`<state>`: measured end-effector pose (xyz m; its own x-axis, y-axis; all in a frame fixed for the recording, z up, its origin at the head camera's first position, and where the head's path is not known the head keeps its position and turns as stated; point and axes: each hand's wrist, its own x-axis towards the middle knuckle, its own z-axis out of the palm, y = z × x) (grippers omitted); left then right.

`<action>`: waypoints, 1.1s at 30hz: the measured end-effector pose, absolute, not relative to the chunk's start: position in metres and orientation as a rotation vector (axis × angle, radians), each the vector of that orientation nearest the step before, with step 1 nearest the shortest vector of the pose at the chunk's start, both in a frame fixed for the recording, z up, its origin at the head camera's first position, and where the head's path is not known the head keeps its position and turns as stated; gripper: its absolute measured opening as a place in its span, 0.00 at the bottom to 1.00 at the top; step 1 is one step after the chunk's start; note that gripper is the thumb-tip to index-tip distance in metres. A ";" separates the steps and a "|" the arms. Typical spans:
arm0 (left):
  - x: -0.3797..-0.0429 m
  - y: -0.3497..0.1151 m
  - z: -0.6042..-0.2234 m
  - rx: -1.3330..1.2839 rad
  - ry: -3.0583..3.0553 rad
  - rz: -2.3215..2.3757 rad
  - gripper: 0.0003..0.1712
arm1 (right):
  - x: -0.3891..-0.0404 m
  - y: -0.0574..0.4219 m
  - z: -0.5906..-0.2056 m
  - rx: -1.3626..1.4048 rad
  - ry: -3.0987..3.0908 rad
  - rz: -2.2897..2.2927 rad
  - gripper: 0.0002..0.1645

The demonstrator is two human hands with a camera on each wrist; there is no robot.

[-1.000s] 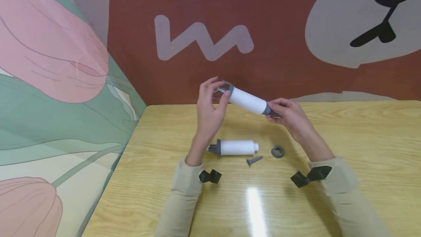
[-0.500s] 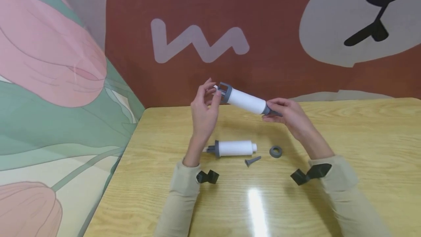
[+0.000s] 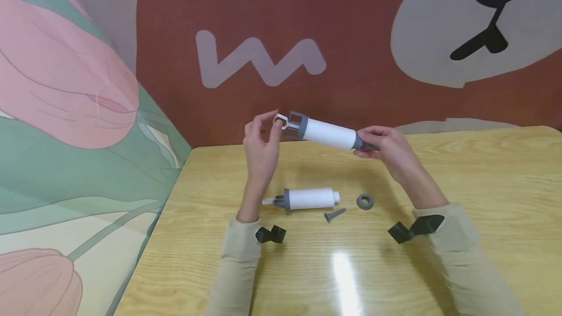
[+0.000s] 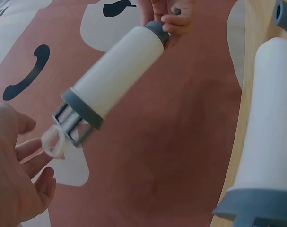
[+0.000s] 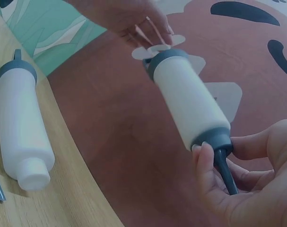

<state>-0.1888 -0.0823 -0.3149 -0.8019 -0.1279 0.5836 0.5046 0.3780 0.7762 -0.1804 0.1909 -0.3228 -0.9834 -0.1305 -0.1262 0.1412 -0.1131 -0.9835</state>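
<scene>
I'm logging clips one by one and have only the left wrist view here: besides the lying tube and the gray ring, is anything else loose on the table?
Observer: Yes, the head view shows a gray spout on the table, on the person's side of the lying tube.
Operator: Does that tube's far end carry a gray cap like the raised tube?
Observer: No, the right wrist view shows a bare white neck there.
Operator: My picture cuts off its other end, below the gray collar. What's there?
Observer: In the head view, a white handle sticks out beyond the collar, toward the left.
</scene>
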 end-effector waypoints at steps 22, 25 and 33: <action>-0.185 -0.084 -0.316 -0.572 -2.340 -1.590 0.22 | -0.185 0.190 -0.324 -0.003 2.086 -2.080 0.18; -0.184 -0.082 -0.315 -0.578 -2.353 -1.594 0.22 | -0.184 0.191 -0.325 0.013 2.079 -2.085 0.18; -0.184 -0.081 -0.317 -0.589 -2.345 -1.628 0.22 | -0.184 0.191 -0.325 0.031 2.059 -2.109 0.16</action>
<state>-0.1837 -0.0810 -0.3165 -0.8937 0.1950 0.4042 0.4468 0.3036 0.8415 -0.1840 0.1906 -0.3255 -0.9810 -0.1236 -0.1496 0.1525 -0.0145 -0.9882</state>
